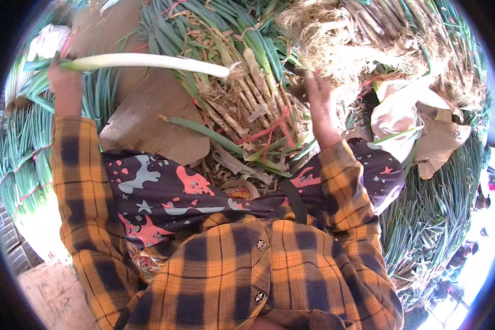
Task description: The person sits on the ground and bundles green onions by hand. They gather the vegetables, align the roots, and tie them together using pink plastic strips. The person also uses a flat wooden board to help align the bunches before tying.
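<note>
My left hand [66,80], at the upper left, grips a peeled green onion [148,61] where its white shank meets the green leaves. The shank points right and ends in a small tuft of roots. My right hand [324,105] is raised near the hairy roots of an unpeeled onion pile [328,45]. Its fingertips are partly in shadow, and whether they pinch anything is unclear. Between the hands lies a bundle of soil-stained onions [239,99], with red twine [268,132] across its root end.
A brown sheet [156,119] lies before my left knee. Tied green-leaved bundles [24,161] line the left side. Pale plastic [396,119] and a torn cardboard piece [441,142] sit by my right knee, above more onion leaves [429,218]. Loose peelings [247,165] lie between my legs.
</note>
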`<action>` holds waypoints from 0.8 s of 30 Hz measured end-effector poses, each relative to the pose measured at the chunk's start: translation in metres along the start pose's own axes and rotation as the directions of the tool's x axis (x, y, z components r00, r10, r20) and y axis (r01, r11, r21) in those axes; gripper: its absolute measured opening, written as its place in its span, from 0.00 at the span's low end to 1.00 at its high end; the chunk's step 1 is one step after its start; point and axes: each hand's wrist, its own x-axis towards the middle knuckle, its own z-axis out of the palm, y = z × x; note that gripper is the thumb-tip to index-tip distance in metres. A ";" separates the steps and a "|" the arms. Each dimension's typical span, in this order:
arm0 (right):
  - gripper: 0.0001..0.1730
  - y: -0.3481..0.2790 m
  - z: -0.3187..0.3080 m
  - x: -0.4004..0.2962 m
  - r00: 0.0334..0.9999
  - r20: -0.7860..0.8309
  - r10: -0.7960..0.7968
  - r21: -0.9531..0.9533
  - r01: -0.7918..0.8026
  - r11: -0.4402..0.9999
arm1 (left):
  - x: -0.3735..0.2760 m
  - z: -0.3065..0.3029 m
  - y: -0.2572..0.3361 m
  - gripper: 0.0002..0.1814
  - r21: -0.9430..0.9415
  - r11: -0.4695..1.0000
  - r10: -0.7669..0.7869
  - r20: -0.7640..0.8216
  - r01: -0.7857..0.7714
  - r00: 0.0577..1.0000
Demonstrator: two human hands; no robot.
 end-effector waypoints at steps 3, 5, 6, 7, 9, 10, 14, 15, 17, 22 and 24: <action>0.22 -0.035 0.051 -0.020 0.753 0.065 -0.654 -0.389 0.623 0.679 | -0.012 0.008 -0.001 0.20 0.133 0.985 0.096 0.114 -0.111 0.989; 0.19 -0.023 0.070 -0.043 0.821 0.260 -0.508 -0.155 0.555 0.818 | -0.028 0.025 0.009 0.17 -0.039 0.997 -0.072 0.017 0.072 0.997; 0.18 -0.005 0.063 -0.040 0.838 0.361 -0.410 -0.275 0.516 0.812 | -0.043 0.042 0.011 0.16 -0.065 0.992 -0.106 -0.023 0.105 0.994; 0.19 0.021 0.047 -0.034 0.848 0.443 -0.290 -0.399 0.476 0.784 | -0.050 0.053 0.008 0.16 -0.094 0.985 -0.148 -0.060 0.142 0.987; 0.24 0.061 0.029 -0.024 0.870 0.484 -0.093 -0.639 0.424 0.641 | -0.035 0.039 0.011 0.15 -0.071 0.997 -0.027 0.007 0.027 1.000; 0.17 0.046 0.028 -0.021 0.914 0.391 0.108 -0.658 0.195 0.727 | -0.032 0.039 0.020 0.14 -0.082 0.995 -0.057 -0.038 0.053 0.998; 0.15 -0.007 0.036 -0.025 0.803 0.303 -0.513 -0.369 0.595 0.714 | -0.026 0.017 -0.002 0.12 0.087 0.994 0.061 0.115 -0.071 0.992; 0.20 -0.009 0.049 -0.027 0.829 0.260 -0.496 -0.319 0.558 0.766 | -0.045 0.036 -0.002 0.11 0.035 0.999 0.014 0.156 -0.020 0.988; 0.22 -0.031 0.081 -0.055 0.829 0.365 -0.424 -0.331 0.541 0.773 | -0.083 0.059 0.012 0.09 -0.042 0.997 -0.057 0.211 0.068 0.976; 0.17 -0.006 0.099 -0.072 0.840 0.541 0.051 0.198 -0.185 0.963 | -0.191 0.107 -0.021 0.23 0.407 0.911 -0.234 0.639 -0.064 0.732; 0.17 -0.012 0.093 -0.073 0.791 0.599 0.128 0.303 -0.371 0.878 | -0.231 0.106 -0.035 0.25 0.674 0.722 -0.409 0.598 -0.157 0.689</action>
